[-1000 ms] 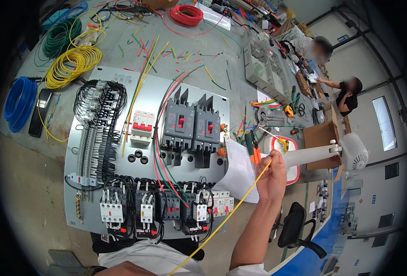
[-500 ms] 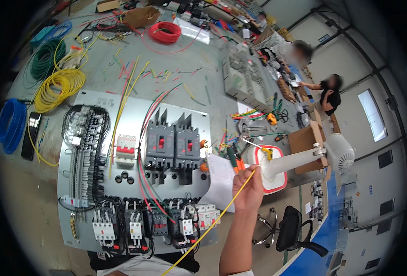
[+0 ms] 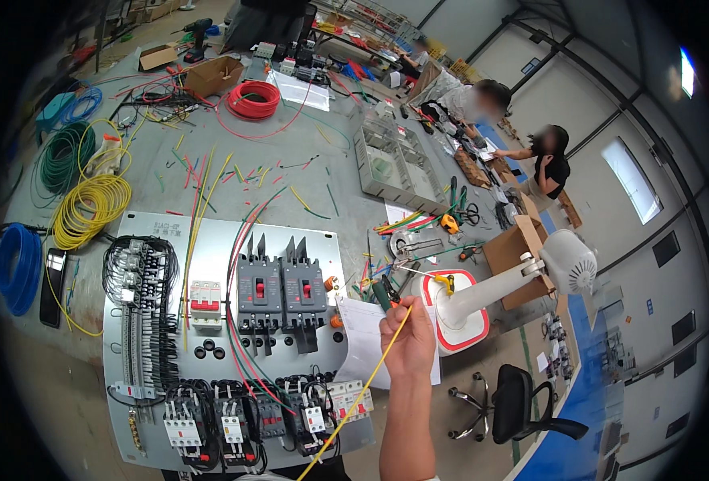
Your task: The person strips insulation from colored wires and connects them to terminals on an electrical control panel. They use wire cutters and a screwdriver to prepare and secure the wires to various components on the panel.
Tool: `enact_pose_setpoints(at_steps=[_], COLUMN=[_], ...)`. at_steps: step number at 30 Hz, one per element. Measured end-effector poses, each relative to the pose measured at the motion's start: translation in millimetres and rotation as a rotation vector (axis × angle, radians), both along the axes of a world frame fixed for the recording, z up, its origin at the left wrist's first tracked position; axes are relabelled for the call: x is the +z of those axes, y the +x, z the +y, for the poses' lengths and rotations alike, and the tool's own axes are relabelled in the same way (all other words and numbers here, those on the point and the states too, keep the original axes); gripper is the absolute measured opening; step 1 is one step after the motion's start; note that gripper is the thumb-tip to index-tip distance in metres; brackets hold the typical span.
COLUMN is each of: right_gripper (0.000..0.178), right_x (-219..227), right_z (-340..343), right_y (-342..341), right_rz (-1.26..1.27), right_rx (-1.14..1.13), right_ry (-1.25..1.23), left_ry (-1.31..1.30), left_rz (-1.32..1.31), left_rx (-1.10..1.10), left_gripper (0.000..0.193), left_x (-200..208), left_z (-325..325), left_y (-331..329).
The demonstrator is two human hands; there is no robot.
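My right hand (image 3: 410,337) is closed in a pinch on the upper end of a yellow wire (image 3: 360,398), which slants down to the lower edge of the picture. Beside it lie a paper sheet (image 3: 364,341) and pliers (image 3: 383,293) with dark green and orange handles. Left of the hand is a metal panel (image 3: 218,224) with two dark grey circuit breakers (image 3: 281,290), a white breaker with red switches (image 3: 205,302), contactors (image 3: 182,430) and a terminal strip (image 3: 136,346). Red, green and yellow wires (image 3: 238,272) rise loosely from it. My left hand is out of view.
A white fan-like device on an arm (image 3: 483,298) stands right of the hand, with a cardboard box (image 3: 515,250) behind it. Wire coils, yellow (image 3: 90,212), blue (image 3: 18,268) and red (image 3: 253,101), lie around the table. A grey divided bin (image 3: 399,164) sits farther back. People work at the far right.
The view has tilted up, bringing more of the far table into sight. My right hand still pinches the yellow wire and appears slightly lower and farther left in the picture.
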State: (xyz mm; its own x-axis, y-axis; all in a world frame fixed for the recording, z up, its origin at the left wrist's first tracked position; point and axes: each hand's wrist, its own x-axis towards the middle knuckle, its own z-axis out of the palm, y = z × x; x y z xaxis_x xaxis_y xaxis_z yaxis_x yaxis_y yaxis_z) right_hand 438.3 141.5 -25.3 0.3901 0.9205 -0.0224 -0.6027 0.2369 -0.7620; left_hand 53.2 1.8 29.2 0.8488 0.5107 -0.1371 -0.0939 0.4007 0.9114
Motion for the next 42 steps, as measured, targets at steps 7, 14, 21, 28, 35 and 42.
enact_pose_setpoints(at_steps=[7,14,21,28,35,42], right_gripper=[0.019,0.019,0.022,0.027,0.026,0.026], right_x=[4.8,23.1,33.4,23.2,27.4,27.4], right_z=[-41.4,-97.8,-103.2,-126.3,-128.7,-129.5], right_y=[-74.0,-142.4,-133.5,-165.6,-168.2,-166.7], right_rz=[-0.036,-0.195,-0.272,-0.319,-0.366,-0.426], right_rx=[0.365,0.758,0.636,0.963,0.956,0.936], right_ry=[-0.09,-0.133,-0.107,-0.092,-0.099,-0.102], left_ry=[0.01,0.216,0.583,0.769,0.862,0.85], left_rz=[0.143,0.25,0.292,0.281,0.273,0.224], left_rx=[0.175,0.333,0.498,0.547,0.581,0.592], left_gripper=[0.039,0.038,0.032,0.027,0.032,0.029], left_x=[-5.8,-1.7,-1.8,-4.8,-10.2,-10.4], left_z=[-5.7,7.8,7.3,15.3,15.9,16.5], left_y=[7.3,19.1,16.5,16.8,11.7,13.6])
